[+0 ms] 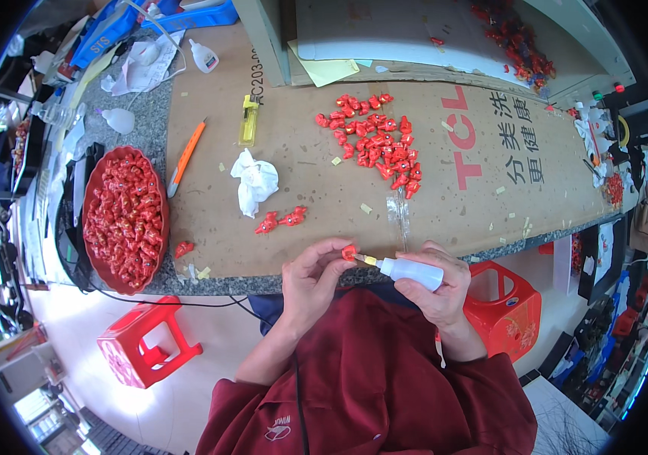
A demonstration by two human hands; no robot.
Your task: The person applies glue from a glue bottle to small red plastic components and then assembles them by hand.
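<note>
Between the thumb and fingers of my left hand (310, 274) is a small red figurine (349, 252), held above the bench's front edge. My right hand (445, 292) grips a white squeeze bottle (415, 273) lying sideways, its yellowish nozzle pointing left at the figurine. The tip reaches the figurine or nearly so; I cannot tell if they touch. Just beyond my left hand two or so red figurines (281, 220) lie on the cardboard. Farther back a loose heap of similar red figurines (384, 144) is spread out.
To the left stands a red oval basket (166, 220) full of red pieces. An orange utility knife (187, 158), a yellow blade case (249, 120) and a crumpled tissue (255, 182) lie on the cardboard (324, 216). More bottles (204, 57) stand back left. Red stools (149, 341) flank me.
</note>
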